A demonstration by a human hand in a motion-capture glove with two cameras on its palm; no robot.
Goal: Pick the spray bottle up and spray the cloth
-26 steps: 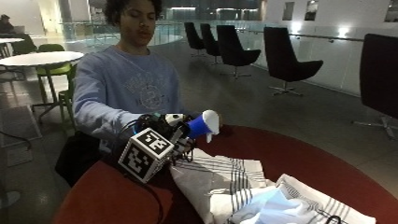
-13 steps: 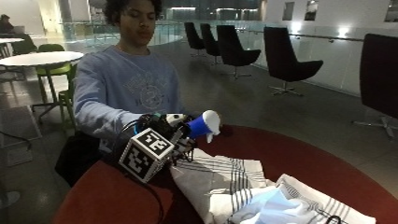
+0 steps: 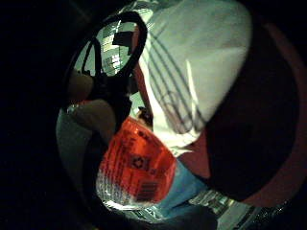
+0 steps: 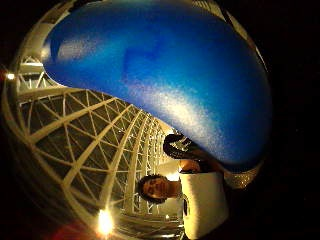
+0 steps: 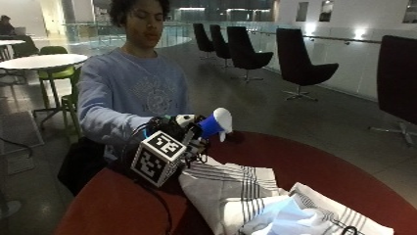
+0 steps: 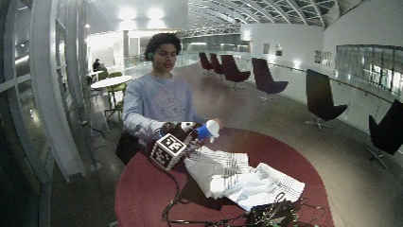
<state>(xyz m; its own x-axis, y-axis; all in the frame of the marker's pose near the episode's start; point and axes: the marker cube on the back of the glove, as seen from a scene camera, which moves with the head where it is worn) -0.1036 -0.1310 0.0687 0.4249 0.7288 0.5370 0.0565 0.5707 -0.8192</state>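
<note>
Above the cloth (image 5: pixel 238 188), the gloved hand (image 5: pixel 173 132) apparently grips the spray bottle (image 5: pixel 214 125).

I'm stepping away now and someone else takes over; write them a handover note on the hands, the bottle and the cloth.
Right hand: gloved, grips the spray bottle, which is lifted off the round red table, blue and white head toward the cloth.
Other hand: not seen in any view.
Cloth: white with dark stripes, lies crumpled on the table just beside and below the bottle.
Done: bottle picked up.
Left: spray the cloth; no spray shows and I cannot tell whether the trigger is being squeezed.
</note>
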